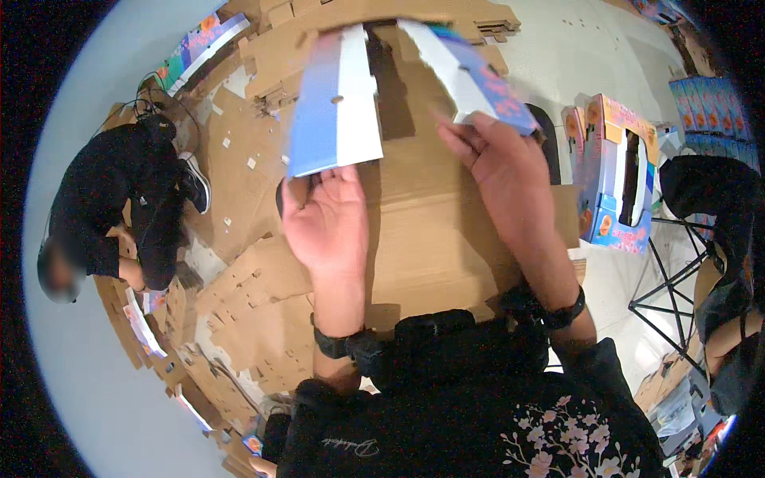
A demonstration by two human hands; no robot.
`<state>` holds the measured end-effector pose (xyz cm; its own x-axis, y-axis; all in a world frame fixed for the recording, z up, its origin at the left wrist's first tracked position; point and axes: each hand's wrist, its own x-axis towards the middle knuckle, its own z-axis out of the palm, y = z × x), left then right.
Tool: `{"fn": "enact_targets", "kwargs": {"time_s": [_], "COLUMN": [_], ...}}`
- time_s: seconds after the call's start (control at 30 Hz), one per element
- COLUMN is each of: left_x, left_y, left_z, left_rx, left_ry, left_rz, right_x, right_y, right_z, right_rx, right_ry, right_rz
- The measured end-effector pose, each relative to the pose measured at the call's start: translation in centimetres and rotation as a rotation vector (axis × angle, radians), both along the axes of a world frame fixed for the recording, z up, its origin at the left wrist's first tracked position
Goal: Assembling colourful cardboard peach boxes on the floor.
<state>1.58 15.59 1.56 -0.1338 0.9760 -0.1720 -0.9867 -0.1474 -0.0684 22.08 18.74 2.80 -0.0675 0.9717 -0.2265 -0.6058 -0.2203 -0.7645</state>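
In front of me are two printed cardboard panels, blue and white on the left (319,111) and blue with pink flowers on the right (502,88). A gap runs between them, and I cannot tell whether they join at the far end as one carton. My left hand (327,219), palm up, grips the near edge of the left panel, its fingertips partly hidden under it. With thumb and fingers bent, my right hand (506,163) holds the near end of the right panel. Brown cardboard (422,247) lies flat beneath both hands.
A printed carton (617,179) with a slot stands to the right, near a black metal stool frame (673,295). Stacked printed boxes (709,107) are at the far right. One person (119,191) crouches at left among cardboard scraps; another person (725,319) is at right.
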Motion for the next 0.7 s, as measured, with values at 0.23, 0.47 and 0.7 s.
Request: {"fn": "enact_targets", "kwargs": {"time_s": [0.23, 0.47, 0.7], "left_x": [-0.2, -1.7, -3.6], "left_y": [-2.2, -5.8, -9.2], "left_z": [-6.8, -11.2, -9.6], "left_rx": [-0.231, -0.413, -0.517], "left_ry": [-0.051, -0.018, 0.454], "left_rz": [0.014, -0.141, -0.392], "right_x": [-0.4, 1.3, 5.2], "right_y": [-0.4, -1.1, -6.7], "right_z": [-5.5, -9.6, -9.2], "right_rx": [-0.242, -0.683, -0.597], "right_ry": [0.262, 0.322, 0.246], "right_rz": [0.043, 0.088, 0.291]}}
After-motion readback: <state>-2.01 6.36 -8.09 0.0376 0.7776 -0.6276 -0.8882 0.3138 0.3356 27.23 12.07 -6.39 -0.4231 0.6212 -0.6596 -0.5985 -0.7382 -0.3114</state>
